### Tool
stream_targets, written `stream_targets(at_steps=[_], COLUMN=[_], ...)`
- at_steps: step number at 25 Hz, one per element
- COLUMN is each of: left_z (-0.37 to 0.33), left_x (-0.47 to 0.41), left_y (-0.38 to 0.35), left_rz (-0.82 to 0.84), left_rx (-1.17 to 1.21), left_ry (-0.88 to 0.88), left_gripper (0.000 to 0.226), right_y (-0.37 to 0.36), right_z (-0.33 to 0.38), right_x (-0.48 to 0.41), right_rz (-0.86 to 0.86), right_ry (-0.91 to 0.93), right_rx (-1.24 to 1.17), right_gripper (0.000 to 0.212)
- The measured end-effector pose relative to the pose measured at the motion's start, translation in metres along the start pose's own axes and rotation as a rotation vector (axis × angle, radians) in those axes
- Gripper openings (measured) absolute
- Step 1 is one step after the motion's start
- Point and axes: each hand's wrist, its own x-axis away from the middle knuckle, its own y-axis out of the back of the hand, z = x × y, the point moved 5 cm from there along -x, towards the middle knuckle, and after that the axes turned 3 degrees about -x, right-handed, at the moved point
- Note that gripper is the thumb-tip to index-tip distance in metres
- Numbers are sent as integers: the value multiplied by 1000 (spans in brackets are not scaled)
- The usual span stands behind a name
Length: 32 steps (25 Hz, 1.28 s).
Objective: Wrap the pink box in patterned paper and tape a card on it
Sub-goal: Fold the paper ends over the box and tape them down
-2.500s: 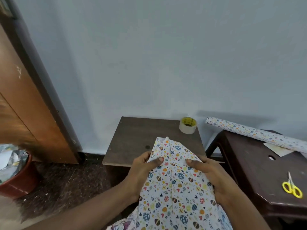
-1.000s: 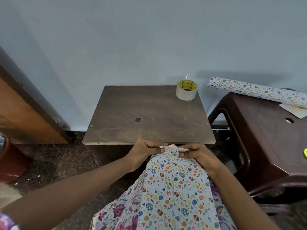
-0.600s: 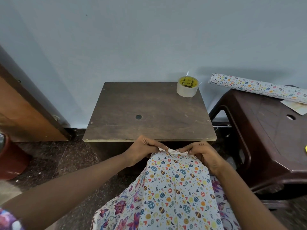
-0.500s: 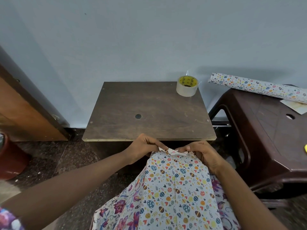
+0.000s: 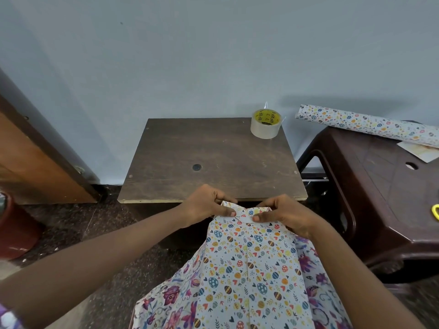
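tape roll [image 5: 265, 124] on table [image 5: 190, 148] | paper roll [image 5: 365, 124] on stool [image 5: 380, 186]

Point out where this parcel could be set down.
The wooden table is bare from its left edge to the tape roll in its far right corner. The plastic stool is free in its near half; its far edge is crowded by the paper roll and card, scissors at right.

Matt patterned paper [image 5: 249, 264], worn wooden table [image 5: 209, 157], glossy plastic stool [image 5: 380, 186].

Blue-grey wall [image 5: 213, 55], dark speckled floor [image 5: 71, 224]
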Motion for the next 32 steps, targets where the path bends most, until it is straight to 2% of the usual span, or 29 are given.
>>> stream_targets(at_steps=[5, 7, 12, 14, 17, 19, 23, 26, 29, 32], left_z=[-5, -13, -24, -22, -17, -12, -4, -9, -7, -4], left_x=[-3, -6, -46, -71, -111, -138, -184, -197, -200, -200], left_y=[18, 35, 96, 117, 134, 139, 156, 169, 181, 191], left_rz=[-99, -131, -323, -351, -342, -355, -408, -453, -506, -468], left_rx=[189, 273, 291, 229, -35, -159, -174, -267, -263, -306], left_ry=[-6, -12, 8, 39, 70, 114, 201, 168, 25, -71], left_gripper=[23, 19, 18, 21, 24, 27, 34, 32, 24, 21], right_y=[-2, 2, 9, 12, 23, 32, 51, 56, 63, 69], right_z=[18, 39, 87, 99, 106, 106, 117, 127, 141, 146], right_x=[-3, -11, -69, -96, -131, -154, -188, -203, -210, -219], right_rz=[-70, -86, -149, -183, -228, -248, -373, -432, -362, -284], right_ry=[72, 131, 174, 164, 132, 104, 108, 138, 245, 264], right_rx=[-179, -176, -279, -311, -318, -316, -217, -160, 83, 234], right_gripper=[9, 7, 11, 14, 28, 30, 29, 41, 29, 37])
